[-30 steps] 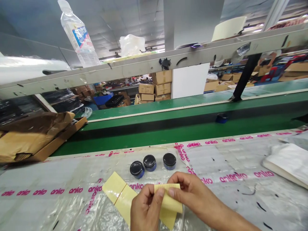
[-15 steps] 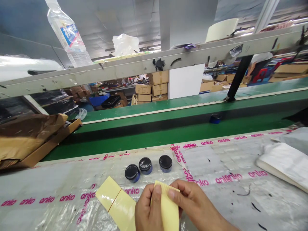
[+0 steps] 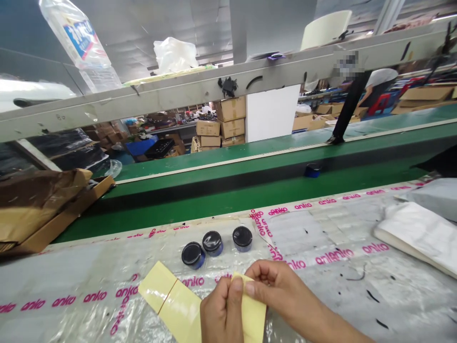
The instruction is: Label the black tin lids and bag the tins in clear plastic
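Note:
Both my hands pinch a small stack of pale yellow paper slips (image 3: 253,317) low in the head view. My left hand (image 3: 223,309) grips its left side, thumb on top. My right hand (image 3: 280,290) pinches its upper right edge between thumb and curled fingers. Left of my left hand, another yellow paper piece (image 3: 182,307) with a brown line across it lies on the plastic sheet. Beyond my hands stand three small round jars with black lids and blue bases: a left jar (image 3: 193,255), a middle jar (image 3: 213,243) and a right jar (image 3: 242,238).
Plastic film printed "anko" covers the worktable (image 3: 89,274). A green conveyor belt (image 3: 214,200) runs behind it, carrying another dark jar (image 3: 312,170). An open carton (image 3: 67,214) sits at left, white bags (image 3: 421,233) at right. A metal rail (image 3: 160,90) crosses above, with a plastic bottle (image 3: 82,45).
My right hand has shifted slightly along the top edge of the yellow slips, its thumb now nearer my left thumb. The camera view has moved a little. The jars stay in place.

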Available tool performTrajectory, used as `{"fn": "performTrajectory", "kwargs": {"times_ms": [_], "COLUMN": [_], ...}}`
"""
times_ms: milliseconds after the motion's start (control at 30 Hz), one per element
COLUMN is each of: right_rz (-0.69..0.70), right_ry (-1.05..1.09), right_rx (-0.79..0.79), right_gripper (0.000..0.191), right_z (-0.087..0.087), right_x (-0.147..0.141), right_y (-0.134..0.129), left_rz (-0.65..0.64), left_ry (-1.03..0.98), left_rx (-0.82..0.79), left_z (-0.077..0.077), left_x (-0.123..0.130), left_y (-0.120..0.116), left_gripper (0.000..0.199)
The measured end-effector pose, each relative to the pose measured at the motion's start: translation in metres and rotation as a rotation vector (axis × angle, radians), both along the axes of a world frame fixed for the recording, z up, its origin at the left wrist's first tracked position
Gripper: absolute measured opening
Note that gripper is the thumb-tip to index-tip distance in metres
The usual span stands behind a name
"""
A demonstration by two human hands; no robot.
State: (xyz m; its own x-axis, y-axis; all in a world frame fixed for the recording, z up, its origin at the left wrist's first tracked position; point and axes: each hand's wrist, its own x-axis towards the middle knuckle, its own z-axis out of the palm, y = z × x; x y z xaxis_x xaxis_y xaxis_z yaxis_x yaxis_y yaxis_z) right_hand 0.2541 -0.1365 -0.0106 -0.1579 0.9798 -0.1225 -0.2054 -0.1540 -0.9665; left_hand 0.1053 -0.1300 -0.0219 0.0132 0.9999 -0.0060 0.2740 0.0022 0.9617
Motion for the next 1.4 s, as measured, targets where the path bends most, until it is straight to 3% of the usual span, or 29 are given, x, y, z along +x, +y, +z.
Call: {"fn": "performTrajectory", "kwargs": {"times_ms": [233, 500, 733, 933, 1100, 1400], "right_rz": [-0.078, -0.141, -0.085, -0.073, -0.065, -0.042], "right_ry": [-0.046, -0.097, -0.174, -0.211, -0.261, -0.302], "right_rx": [0.027, 0.060, 0.100, 0.086, 0.083, 0.099], "right_gripper": [0.034, 0.004, 0.007, 0.008, 0.004, 0.013], "right_z": [-0.001, 0.002, 0.005, 0.000, 0.000, 0.005], "right_x": [-0.005, -0.004, 0.004, 0.005, 0.007, 0.010], "right_y": [-0.007, -0.003, -0.003, -0.003, -0.003, -0.002], "left_rz": [0.017, 0.045, -0.011, -0.053, -0.078, -0.128], "left_ry": [-0.113, -0.149, -0.037, 0.015, 0.012, 0.018], "left_rx": [-0.080, -0.105, 0.147, 0.111, -0.008, -0.097], "left_z": [0.002, 0.011, 0.013, 0.013, 0.012, 0.009], "left_x": [-0.002, 0.000, 0.000, -0.008, -0.010, -0.012], "left_y": [-0.002, -0.002, -0.002, 0.001, 0.002, -0.002], "left_gripper": [0.054, 0.048, 0.029, 0.027, 0.032, 0.040]}}
